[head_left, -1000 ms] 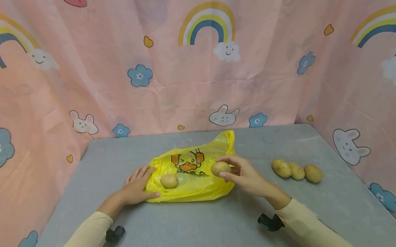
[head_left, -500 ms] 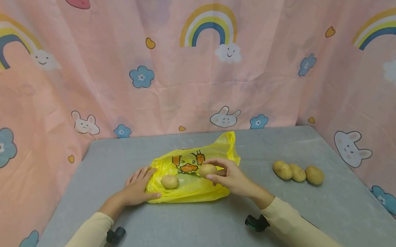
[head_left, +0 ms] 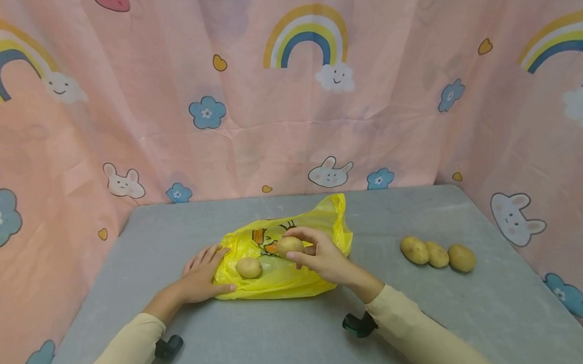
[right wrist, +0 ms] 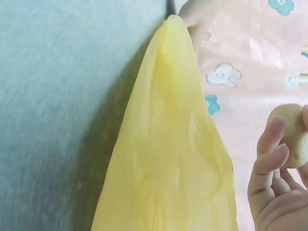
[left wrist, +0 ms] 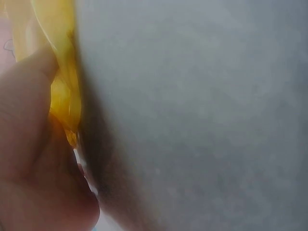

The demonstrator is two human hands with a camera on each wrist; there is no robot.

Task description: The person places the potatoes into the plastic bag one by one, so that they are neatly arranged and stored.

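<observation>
A yellow plastic bag (head_left: 286, 284) with a duck print lies flat on the grey table. On its left end rests my left hand (head_left: 201, 278), fingers extended over the plastic and thumb stretched along the near side. Beside that thumb a pale potato (head_left: 248, 267) sits on the bag. Above the duck print, my right hand (head_left: 324, 257) pinches a second potato (head_left: 288, 247) between thumb and fingers, and partly covers the print. The right wrist view shows this held potato (right wrist: 294, 137) at its right edge.
Several potatoes (head_left: 438, 254) lie close together in a row on the table (head_left: 502, 308), to the right of the bag. A pink printed curtain (head_left: 251, 151) hangs behind the table and along both sides.
My right hand has moved left across the bag with the potato, closer to the one lying there. The left hand has stayed in place.
</observation>
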